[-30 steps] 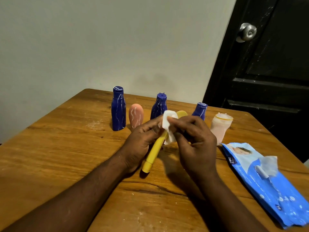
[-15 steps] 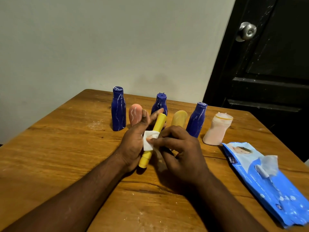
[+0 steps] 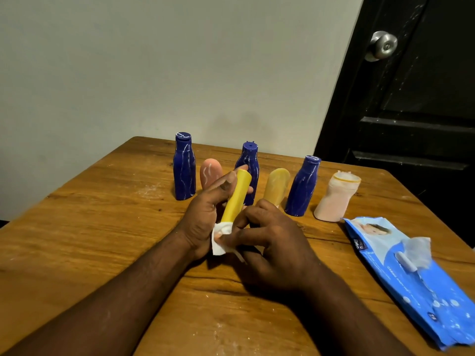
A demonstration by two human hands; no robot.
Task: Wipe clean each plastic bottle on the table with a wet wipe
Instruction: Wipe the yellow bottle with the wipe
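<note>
Since half a second ago the wet wipe [image 3: 220,242] has slid down the slim yellow bottle [image 3: 237,194] from its middle to its lower end, and the bottle now sits a little steeper. At the left of the row on the desk [image 3: 102,227] stands a tall blue bottle [image 3: 183,167], streaked white, with a small pink bottle [image 3: 208,173] just beside it. Next comes the left hand [image 3: 203,217], its grip curled round the slim yellow bottle and holding it tilted above the desk, in front of the middle blue bottle [image 3: 253,158]. The right hand [image 3: 270,242] has its grip pinching the wipe against that bottle's lower end. Further right stand a squat yellow bottle [image 3: 276,188], the right blue bottle [image 3: 303,186] and a pale pink bottle [image 3: 336,199], then the blue wipe pack [image 3: 411,273] lying flat. To my eye, a wet bottle could slip from the left grip under a firm rub and topple the row close behind, and so small a wad may miss streaks.
</note>
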